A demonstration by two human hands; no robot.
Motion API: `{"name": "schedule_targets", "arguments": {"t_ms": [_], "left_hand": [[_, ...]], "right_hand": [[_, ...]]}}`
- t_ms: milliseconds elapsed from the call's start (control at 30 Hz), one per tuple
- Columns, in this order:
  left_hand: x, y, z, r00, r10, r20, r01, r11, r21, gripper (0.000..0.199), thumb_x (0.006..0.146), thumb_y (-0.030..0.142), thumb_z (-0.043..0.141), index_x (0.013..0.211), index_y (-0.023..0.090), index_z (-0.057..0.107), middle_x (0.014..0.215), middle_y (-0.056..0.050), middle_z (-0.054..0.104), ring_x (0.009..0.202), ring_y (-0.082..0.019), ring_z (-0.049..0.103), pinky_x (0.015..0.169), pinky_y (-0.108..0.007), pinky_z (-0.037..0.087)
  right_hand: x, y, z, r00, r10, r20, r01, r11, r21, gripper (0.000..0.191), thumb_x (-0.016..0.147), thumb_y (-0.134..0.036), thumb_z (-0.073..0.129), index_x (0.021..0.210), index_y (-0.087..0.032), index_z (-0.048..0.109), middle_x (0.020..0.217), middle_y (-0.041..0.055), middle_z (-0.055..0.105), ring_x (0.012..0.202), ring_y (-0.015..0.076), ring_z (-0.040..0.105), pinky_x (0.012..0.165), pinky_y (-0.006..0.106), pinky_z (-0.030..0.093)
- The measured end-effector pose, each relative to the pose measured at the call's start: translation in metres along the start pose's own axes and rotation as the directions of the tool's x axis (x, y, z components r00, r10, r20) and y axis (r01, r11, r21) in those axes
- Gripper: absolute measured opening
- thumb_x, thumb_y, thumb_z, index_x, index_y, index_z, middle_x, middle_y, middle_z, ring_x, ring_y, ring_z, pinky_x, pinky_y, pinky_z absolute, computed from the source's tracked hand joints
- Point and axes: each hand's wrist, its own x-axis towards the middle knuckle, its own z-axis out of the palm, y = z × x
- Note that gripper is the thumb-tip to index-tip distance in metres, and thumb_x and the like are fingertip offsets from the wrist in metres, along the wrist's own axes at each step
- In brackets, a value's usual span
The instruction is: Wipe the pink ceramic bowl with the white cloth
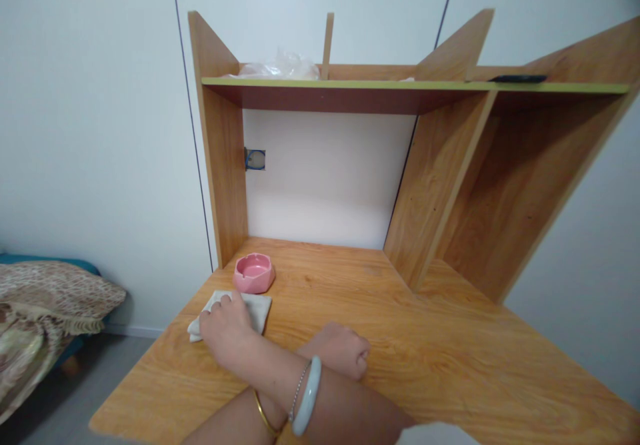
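Observation:
My forearms cross over the wooden desk (310, 278), the right one on top. My right hand (226, 325), on the left side of the desk, has its fingers curled over a folded pale grey cloth (260, 308). Part of the cloth is hidden beneath the hand. Just behind it sits a pink faceted ashtray (255, 284) with notches in its rim. My left hand (343, 350) rests on the desk to the right, closed in a fist with nothing showing in it. A pale bangle and a thin chain circle the right wrist; a gold bangle is on the left.
A wooden shelf unit (350, 85) rises from the back of the desk, with upright panels at left and right. A clear plastic bag (280, 68) and a flat black object (520, 78) lie on it. At the far left stands a bed with a patterned blanket (45, 298).

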Motion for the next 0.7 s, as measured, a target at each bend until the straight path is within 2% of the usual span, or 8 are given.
{"name": "schedule_targets", "arguments": {"t_ms": [133, 367, 467, 567, 633, 700], "left_hand": [[0.001, -0.002, -0.001, 1.0, -0.024, 0.006, 0.024, 1.0, -0.002, 0.021, 0.077, 0.021, 0.04, 0.077, 0.02, 0.061, 0.078, -0.003, 0.068, 0.072, -0.016, 0.061, 0.059, -0.024, 0.045], [-0.003, -0.004, -0.008, 1.0, -0.022, 0.012, 0.022, 0.999, 0.023, 0.022, 0.077, 0.019, 0.038, 0.076, 0.019, 0.059, 0.077, -0.003, 0.067, 0.072, -0.017, 0.061, 0.058, -0.024, 0.043], [-0.003, -0.005, -0.008, 1.0, -0.02, 0.002, 0.02, 1.0, 0.019, 0.021, 0.077, 0.019, 0.039, 0.077, 0.019, 0.06, 0.078, -0.003, 0.066, 0.072, -0.017, 0.06, 0.059, -0.025, 0.044], [0.001, -0.01, -0.004, 0.998, -0.065, -0.002, 0.065, 0.998, -0.007, 0.021, 0.077, 0.02, 0.04, 0.079, 0.019, 0.061, 0.08, -0.004, 0.067, 0.073, -0.018, 0.06, 0.061, -0.025, 0.043], [0.004, -0.015, 0.001, 0.992, -0.124, 0.017, 0.125, 0.991, -0.042, 0.02, 0.076, 0.02, 0.042, 0.08, 0.019, 0.062, 0.082, -0.004, 0.067, 0.074, -0.018, 0.059, 0.062, -0.026, 0.043], [0.006, -0.022, 0.006, 0.98, -0.195, 0.036, 0.197, 0.975, -0.1, 0.02, 0.076, 0.021, 0.043, 0.082, 0.019, 0.063, 0.082, -0.003, 0.067, 0.073, -0.017, 0.058, 0.064, -0.026, 0.044]], "right_hand": [[0.004, 0.003, 0.007, 0.998, 0.061, -0.032, -0.061, 0.998, -0.004, 0.009, 0.077, -0.018, 0.054, 0.084, -0.013, 0.059, 0.09, 0.0102, 0.065, 0.079, 0.0181, 0.057, 0.066, 0.032, 0.039], [0.006, 0.002, 0.005, 0.988, 0.153, 0.017, -0.154, 0.988, 0.029, 0.014, 0.079, -0.014, 0.049, 0.09, -0.013, 0.059, 0.096, 0.0095, 0.064, 0.083, 0.0177, 0.056, 0.07, 0.032, 0.04], [-0.001, 0.006, -0.002, 0.987, 0.16, -0.025, -0.158, 0.984, 0.08, 0.019, 0.077, -0.024, 0.055, 0.092, -0.013, 0.058, 0.099, 0.0104, 0.061, 0.087, 0.0194, 0.055, 0.074, 0.034, 0.04], [-0.015, 0.018, -0.015, 0.969, 0.221, -0.112, -0.2, 0.965, 0.171, 0.036, 0.077, -0.042, 0.053, 0.098, -0.014, 0.056, 0.104, 0.012, 0.058, 0.095, 0.023, 0.052, 0.08, 0.038, 0.04], [-0.03, 0.034, -0.024, 0.937, 0.314, -0.152, -0.278, 0.935, 0.22, 0.039, 0.078, -0.045, 0.051, 0.102, -0.014, 0.055, 0.107, 0.0123, 0.056, 0.099, 0.0245, 0.05, 0.082, 0.038, 0.039], [-0.047, 0.056, -0.029, 0.901, 0.401, -0.165, -0.355, 0.9, 0.251, 0.033, 0.08, -0.04, 0.049, 0.101, -0.016, 0.056, 0.104, 0.0107, 0.057, 0.101, 0.0248, 0.048, 0.083, 0.038, 0.038]]}}
